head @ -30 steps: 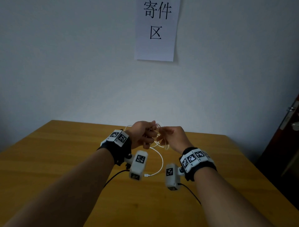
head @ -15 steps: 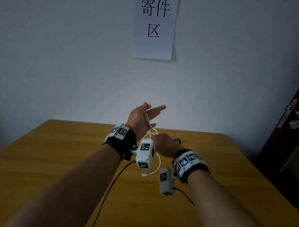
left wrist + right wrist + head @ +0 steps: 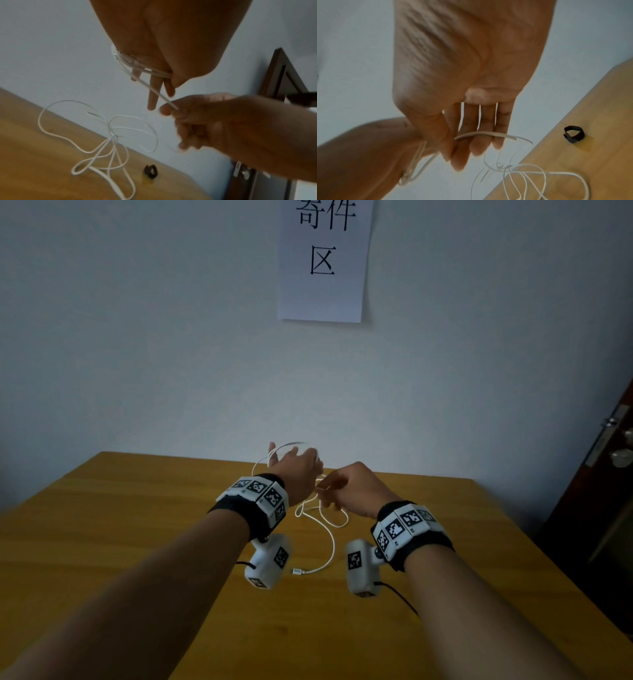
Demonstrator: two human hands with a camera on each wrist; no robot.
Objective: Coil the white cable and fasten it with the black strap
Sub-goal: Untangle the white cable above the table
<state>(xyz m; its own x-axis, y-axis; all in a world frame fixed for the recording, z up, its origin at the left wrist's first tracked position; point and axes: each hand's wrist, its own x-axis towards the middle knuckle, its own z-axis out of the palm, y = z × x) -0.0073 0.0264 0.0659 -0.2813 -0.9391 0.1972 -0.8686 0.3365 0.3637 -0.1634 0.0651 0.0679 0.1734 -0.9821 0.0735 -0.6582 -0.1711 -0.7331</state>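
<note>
Several turns of the white cable (image 3: pixel 135 63) lie wound around the straight fingers of my left hand (image 3: pixel 296 474), and the thumb pins the turns against the palm. Just to the right, my right hand (image 3: pixel 352 491) pinches the cable (image 3: pixel 481 134) between thumb and index finger, a short taut stretch away from the coil. The rest of the cable (image 3: pixel 329 542) hangs in loose loops down to the wooden table (image 3: pixel 137 525), where its connector end (image 3: pixel 297 571) lies. A small black strap (image 3: pixel 150 171), curled into a ring, rests on the table near the far edge and shows again as the black strap (image 3: pixel 573 135).
A pale wall with a paper sign (image 3: pixel 323 258) rises behind the table. At the right stands a dark door with a metal handle (image 3: pixel 616 453). The table's far edge (image 3: pixel 411 475) runs just beyond my hands.
My left hand has come down from its raised, fingers-up pose to table-edge height. My right hand moved up and right beside it, still pinching the cable, and the connector end now lies on the table.
</note>
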